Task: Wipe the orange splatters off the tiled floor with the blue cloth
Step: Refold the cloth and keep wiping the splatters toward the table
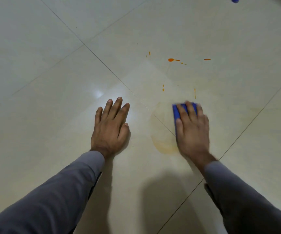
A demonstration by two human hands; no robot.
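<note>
Right hand (193, 130): fingers flat, pressing blue cloth (177, 114) on tiled floor (52, 81). Left hand (111, 125): flat, released. Orange splatters (171, 60) beyond cloth.

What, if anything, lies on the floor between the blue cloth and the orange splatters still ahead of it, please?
Nothing visible does. The right hand presses the blue cloth flat on the tiled floor, and only bare tile separates it from the orange splatters ahead. The left hand rests well off to the side.
</note>
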